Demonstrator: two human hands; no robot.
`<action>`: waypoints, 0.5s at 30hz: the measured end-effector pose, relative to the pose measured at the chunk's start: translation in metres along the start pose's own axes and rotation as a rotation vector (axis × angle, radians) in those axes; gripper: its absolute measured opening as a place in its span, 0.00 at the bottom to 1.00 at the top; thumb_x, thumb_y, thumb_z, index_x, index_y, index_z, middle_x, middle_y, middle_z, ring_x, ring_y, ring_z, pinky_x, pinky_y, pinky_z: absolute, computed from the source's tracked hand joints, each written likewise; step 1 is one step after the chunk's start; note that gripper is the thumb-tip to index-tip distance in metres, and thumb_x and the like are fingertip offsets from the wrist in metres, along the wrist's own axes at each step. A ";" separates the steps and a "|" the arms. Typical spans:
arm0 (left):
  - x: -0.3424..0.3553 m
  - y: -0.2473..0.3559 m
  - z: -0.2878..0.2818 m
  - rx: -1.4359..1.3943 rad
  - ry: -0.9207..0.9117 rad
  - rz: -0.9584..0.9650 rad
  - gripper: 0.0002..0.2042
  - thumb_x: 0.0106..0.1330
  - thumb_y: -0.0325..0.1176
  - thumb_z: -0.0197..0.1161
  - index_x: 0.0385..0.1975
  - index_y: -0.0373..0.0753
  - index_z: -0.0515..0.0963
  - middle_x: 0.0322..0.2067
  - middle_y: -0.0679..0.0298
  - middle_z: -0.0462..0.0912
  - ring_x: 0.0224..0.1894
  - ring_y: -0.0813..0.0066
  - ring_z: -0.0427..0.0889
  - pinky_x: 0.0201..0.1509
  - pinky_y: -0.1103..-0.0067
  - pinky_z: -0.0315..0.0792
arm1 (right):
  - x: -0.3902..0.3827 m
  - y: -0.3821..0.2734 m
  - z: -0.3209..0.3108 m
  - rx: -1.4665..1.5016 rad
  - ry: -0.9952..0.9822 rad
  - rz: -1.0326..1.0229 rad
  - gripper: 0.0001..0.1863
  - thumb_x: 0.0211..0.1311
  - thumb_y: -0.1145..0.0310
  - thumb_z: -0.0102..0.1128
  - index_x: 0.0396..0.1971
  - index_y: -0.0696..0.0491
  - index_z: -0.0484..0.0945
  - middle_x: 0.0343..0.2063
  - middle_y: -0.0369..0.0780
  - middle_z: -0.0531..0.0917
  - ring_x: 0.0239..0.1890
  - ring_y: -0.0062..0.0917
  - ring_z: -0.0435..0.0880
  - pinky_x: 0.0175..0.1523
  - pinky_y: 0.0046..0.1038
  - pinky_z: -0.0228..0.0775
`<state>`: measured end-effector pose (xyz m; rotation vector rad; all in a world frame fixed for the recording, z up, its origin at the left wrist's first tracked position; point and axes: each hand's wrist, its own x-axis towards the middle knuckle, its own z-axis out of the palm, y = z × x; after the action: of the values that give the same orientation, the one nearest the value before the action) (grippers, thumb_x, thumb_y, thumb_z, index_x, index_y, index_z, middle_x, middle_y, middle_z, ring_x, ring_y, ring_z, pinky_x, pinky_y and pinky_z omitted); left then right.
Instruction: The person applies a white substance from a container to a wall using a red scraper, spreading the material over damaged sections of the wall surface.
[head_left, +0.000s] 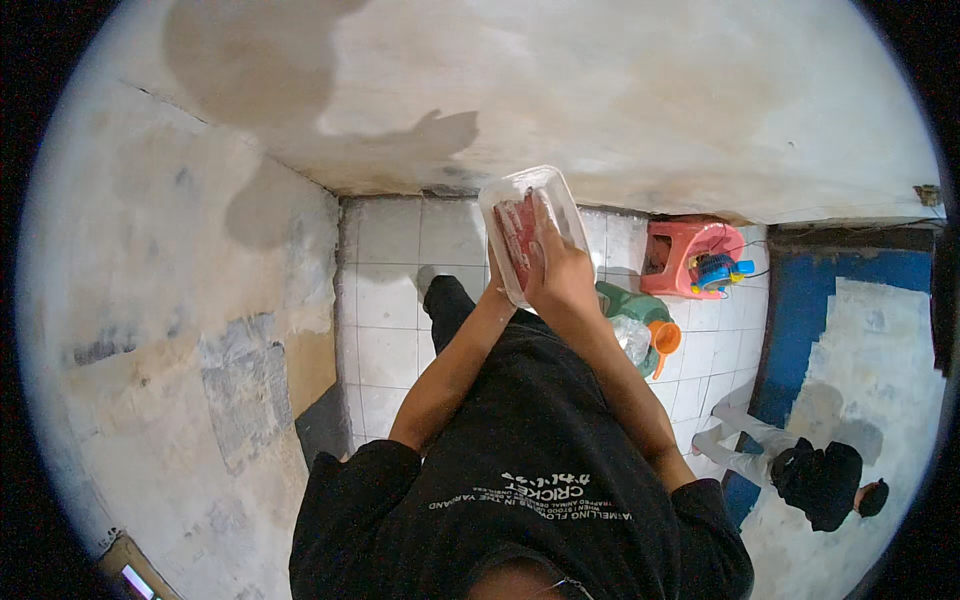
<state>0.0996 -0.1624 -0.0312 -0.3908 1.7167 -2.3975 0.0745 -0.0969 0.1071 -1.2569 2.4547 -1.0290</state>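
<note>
A white plastic tray (522,178) with pale smears is held up before my body, near the middle of the view. My left hand (499,285) grips it from the left and below, most fingers hidden behind it. A flat red object (514,232), streaked with white, lies inside the tray. My right hand (557,265) reaches into the tray with its fingers closed on this red object; exactly what it is cannot be made out.
White wall (650,100) ahead, patchy wall at left, tiled floor below. At right: pink stool (668,260) with blue device and cables, green container (620,302), orange scoop (666,338), blue panel (800,260) partly coated white. A person (815,480) in dark top is low right.
</note>
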 end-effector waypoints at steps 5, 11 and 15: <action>0.001 0.007 0.004 0.593 -0.023 0.116 0.25 0.71 0.52 0.43 0.60 0.43 0.65 0.57 0.63 0.72 0.58 0.65 0.70 0.63 0.67 0.65 | 0.010 -0.003 -0.008 0.106 0.012 0.010 0.35 0.56 0.73 0.54 0.65 0.58 0.56 0.35 0.56 0.80 0.38 0.53 0.80 0.45 0.43 0.72; 0.000 0.008 0.007 0.441 -0.053 0.013 0.25 0.71 0.52 0.43 0.61 0.43 0.65 0.58 0.63 0.70 0.59 0.66 0.70 0.65 0.68 0.63 | 0.011 -0.004 -0.011 0.106 0.006 -0.010 0.32 0.56 0.79 0.48 0.64 0.56 0.59 0.40 0.59 0.78 0.42 0.55 0.78 0.49 0.43 0.71; 0.000 0.000 0.004 0.097 -0.046 -0.031 0.27 0.70 0.51 0.44 0.62 0.41 0.61 0.60 0.60 0.66 0.61 0.64 0.65 0.67 0.66 0.59 | 0.000 -0.004 -0.009 0.044 0.104 -0.111 0.31 0.57 0.78 0.49 0.64 0.55 0.60 0.33 0.57 0.80 0.37 0.54 0.80 0.43 0.43 0.72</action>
<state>0.1006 -0.1662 -0.0298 -0.4585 1.5792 -2.4621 0.0729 -0.0939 0.1163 -1.3717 2.4463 -1.1995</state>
